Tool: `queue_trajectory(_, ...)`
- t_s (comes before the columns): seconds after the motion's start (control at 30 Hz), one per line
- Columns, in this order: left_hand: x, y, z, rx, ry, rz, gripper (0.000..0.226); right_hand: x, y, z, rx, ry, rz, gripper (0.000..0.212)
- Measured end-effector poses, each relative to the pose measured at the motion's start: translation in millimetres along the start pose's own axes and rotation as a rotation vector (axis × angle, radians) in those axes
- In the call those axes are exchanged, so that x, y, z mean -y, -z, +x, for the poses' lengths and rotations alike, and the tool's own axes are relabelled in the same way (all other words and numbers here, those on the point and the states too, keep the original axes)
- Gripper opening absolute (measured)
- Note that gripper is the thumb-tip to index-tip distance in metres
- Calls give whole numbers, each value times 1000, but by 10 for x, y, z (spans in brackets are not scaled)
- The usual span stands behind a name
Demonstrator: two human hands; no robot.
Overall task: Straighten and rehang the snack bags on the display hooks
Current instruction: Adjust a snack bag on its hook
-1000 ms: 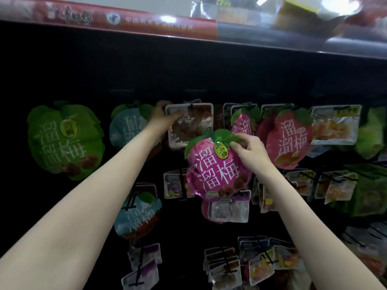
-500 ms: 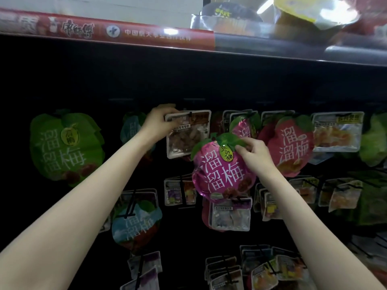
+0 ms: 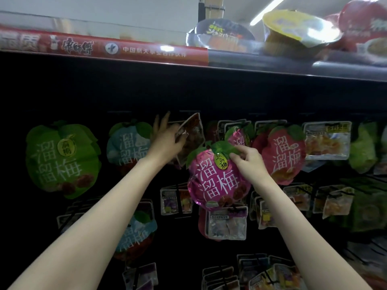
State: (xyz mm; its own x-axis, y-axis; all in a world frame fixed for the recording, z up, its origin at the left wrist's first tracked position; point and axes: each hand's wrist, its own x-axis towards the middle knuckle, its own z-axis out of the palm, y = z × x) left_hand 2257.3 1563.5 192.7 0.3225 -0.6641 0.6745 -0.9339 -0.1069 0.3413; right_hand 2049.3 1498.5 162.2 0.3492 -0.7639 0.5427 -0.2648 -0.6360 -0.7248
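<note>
Reaching into a dim black display wall (image 3: 88, 95), the left hand (image 3: 167, 139) grips a tilted clear snack pack (image 3: 191, 139) at 12 o'clock; the right hand (image 3: 249, 162) pinches the pink plum bag (image 3: 217, 181) by its green top. Instant-noodle bowls (image 3: 293, 32) crowd the shelf (image 3: 293, 70) overhead.

Magenta bag (image 3: 217, 181): white characters, green leaf top, yellow oval tag. Green bag (image 3: 62, 158): white characters, dark red fruit print. Blue bag (image 3: 127, 145): white characters. Red-pink bag (image 3: 284, 153): white characters, green leaf. Shelf strip (image 3: 104, 48): red, white lettering. Backboard (image 3: 188, 95): black.
</note>
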Motion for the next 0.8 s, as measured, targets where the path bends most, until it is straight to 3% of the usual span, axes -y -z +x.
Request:
queue_trajectory(0.13, -65, 89, -12, 78, 86, -284, 33, 64, 2, 17, -5, 26, -31, 26)
queue_trajectory(0.23, -74, 38, -68, -37, 139, -312, 27, 155, -41, 28, -2, 57, -76, 27)
queue_trajectory(0.33, -98, -26, -108, -27, 151, -385, 16, 219, -87, 52, 0, 92, -114, 26)
queue_trajectory(0.47, -154, -8, -154, -124, 195, -357, 25, 260, -89, 99, -16, 67, -113, 28)
queue_trajectory(0.6, -129, 111, -196, -208, 115, -247, 28, 270, -55, 146, -24, 54, -64, 33)
queue_trajectory(0.8, -168, 577, -245, -117, -120, -194, 5, 248, 37, 197, 11, 66, 79, 28)
